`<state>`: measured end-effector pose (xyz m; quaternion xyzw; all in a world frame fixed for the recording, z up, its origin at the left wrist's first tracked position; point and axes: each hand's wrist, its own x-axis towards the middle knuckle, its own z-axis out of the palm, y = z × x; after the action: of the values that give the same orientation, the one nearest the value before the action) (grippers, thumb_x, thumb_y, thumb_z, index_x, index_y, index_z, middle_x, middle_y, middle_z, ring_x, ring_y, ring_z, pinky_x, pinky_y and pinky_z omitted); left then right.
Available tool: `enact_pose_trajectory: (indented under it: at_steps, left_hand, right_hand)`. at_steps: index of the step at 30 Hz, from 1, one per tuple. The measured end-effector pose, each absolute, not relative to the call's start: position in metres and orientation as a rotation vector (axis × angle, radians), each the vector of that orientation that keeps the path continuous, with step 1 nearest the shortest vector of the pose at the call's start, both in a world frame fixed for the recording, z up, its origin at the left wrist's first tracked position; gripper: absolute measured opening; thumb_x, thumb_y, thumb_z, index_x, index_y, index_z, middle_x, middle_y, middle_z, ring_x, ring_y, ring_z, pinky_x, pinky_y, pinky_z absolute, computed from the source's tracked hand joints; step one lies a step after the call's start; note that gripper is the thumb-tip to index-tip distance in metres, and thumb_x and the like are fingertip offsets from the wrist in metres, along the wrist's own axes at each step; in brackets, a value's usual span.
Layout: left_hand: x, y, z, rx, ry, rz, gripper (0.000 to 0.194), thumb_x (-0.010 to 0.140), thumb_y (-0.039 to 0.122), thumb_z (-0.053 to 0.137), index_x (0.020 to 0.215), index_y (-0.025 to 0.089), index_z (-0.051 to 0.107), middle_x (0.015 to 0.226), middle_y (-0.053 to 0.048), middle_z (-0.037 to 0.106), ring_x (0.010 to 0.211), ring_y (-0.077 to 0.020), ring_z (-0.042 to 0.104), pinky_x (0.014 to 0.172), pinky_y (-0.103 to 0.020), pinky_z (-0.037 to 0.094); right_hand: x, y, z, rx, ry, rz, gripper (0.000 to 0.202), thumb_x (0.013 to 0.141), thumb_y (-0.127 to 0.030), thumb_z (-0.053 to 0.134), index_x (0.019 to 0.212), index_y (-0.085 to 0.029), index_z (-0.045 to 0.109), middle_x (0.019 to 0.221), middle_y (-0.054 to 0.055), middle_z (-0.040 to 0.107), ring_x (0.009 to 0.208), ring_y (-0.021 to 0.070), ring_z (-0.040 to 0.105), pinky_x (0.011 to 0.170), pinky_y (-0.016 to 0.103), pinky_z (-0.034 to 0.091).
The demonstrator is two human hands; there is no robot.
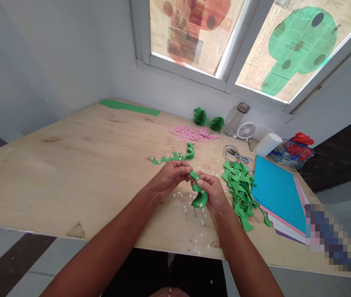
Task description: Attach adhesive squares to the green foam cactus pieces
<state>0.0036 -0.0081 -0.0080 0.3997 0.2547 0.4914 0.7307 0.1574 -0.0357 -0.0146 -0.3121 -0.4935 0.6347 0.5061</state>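
Green curved paper cutouts (200,199) above desk (70,165). Right hand (215,193): grip closed on bunch. Left hand (174,175): fingertips pinching upper end. Risks, judged: tight pinch creasing paper; uneven pull tearing it; white scraps (202,222) clinging if adhesive exposed.

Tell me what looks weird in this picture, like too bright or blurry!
Head view: the window glows brightest, lit from behind; blocky squares hide something at lower right; the arms look stretched, probably by a wide lens; the green paper in the fingers looks slightly soft.
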Motion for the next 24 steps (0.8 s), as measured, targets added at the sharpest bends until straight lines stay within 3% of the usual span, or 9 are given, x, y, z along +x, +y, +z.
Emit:
enact_pose_trajectory:
  at_steps: [7, 12, 16, 24]
  left_hand:
    - [0.0027, -0.0063, -0.0083, 0.920, 0.665, 1.149, 0.015, 0.066, 0.025, 0.076, 0.065, 0.013, 0.065, 0.058, -0.002, 0.062, 0.055, -0.0115, 0.055, 0.057, -0.025, 0.042]
    - [0.0003, -0.0057, -0.0069, 0.940, 0.623, 1.200, 0.025, 0.072, 0.035, 0.072, 0.085, 0.013, 0.071, 0.064, -0.002, 0.062, 0.061, -0.0122, 0.056, 0.059, -0.025, 0.043]
    - [0.0007, -0.0073, -0.0080, 1.040, 0.557, 1.144, 0.031, 0.066, 0.024, 0.078, 0.095, 0.015, 0.070, 0.064, 0.000, 0.062, 0.061, -0.0120, 0.057, 0.062, -0.025, 0.046]
    - [0.0051, -0.0109, -0.0099, 1.100, 0.509, 1.084, 0.021, 0.067, 0.016, 0.077, 0.085, 0.015, 0.068, 0.065, 0.000, 0.066, 0.058, -0.0139, 0.063, 0.061, -0.027, 0.052]
  right_hand:
    - [0.1582, -0.0345, -0.0157, -0.789, -1.110, 1.568, 0.013, 0.067, -0.030, 0.073, 0.065, -0.018, 0.069, 0.072, 0.001, 0.060, 0.070, 0.0134, 0.052, 0.066, 0.025, 0.041]
    - [0.1603, -0.0320, -0.0180, -0.810, -1.028, 1.563, 0.013, 0.065, -0.029, 0.075, 0.067, -0.017, 0.071, 0.074, 0.002, 0.063, 0.066, 0.0110, 0.051, 0.062, 0.022, 0.041]
    - [0.1611, -0.0314, -0.0194, -0.814, -0.974, 1.611, 0.016, 0.064, -0.030, 0.075, 0.067, -0.015, 0.070, 0.068, 0.002, 0.064, 0.060, 0.0097, 0.052, 0.056, 0.020, 0.040]
    - [0.1613, -0.0327, -0.0204, -0.816, -0.926, 1.721, 0.018, 0.063, -0.030, 0.076, 0.067, -0.014, 0.068, 0.059, 0.001, 0.063, 0.052, 0.0086, 0.051, 0.049, 0.019, 0.039]
